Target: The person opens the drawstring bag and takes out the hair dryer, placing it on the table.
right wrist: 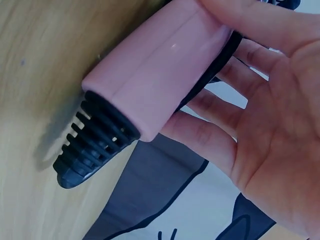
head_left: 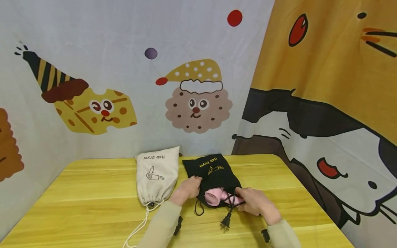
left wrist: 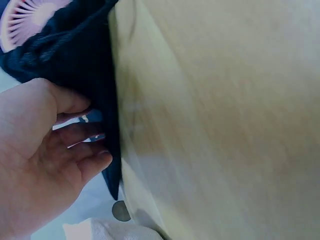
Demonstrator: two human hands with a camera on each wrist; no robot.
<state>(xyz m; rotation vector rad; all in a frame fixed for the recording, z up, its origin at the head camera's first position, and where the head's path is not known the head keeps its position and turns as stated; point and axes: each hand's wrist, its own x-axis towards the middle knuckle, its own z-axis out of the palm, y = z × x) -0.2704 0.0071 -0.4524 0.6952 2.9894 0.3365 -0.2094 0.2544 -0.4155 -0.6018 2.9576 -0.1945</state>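
A black drawstring bag (head_left: pixel 221 177) printed "Hair Dryer" lies on the table, its mouth facing me. A pink hair dryer (head_left: pixel 212 197) sits partly inside, its round vent and handle showing at the mouth. My left hand (head_left: pixel 189 187) pinches the left side of the bag; in the left wrist view the thumb lies on the black cloth (left wrist: pixel 75 65). My right hand (head_left: pixel 254 200) holds the dryer's pink handle (right wrist: pixel 155 65), thumb on one side and fingers on the other. The black cord hangs out of the mouth, with its plug (head_left: pixel 226 221) over the table.
To the left, a beige drawstring bag (head_left: pixel 158 175), also printed "Hair Dryer", lies with its neck gathered and its white cord (head_left: pixel 141 225) trailing towards me. The yellow wood table (head_left: pixel 93 199) ends at a hanging cloth (head_left: pixel 124 41) with cartoon figures.
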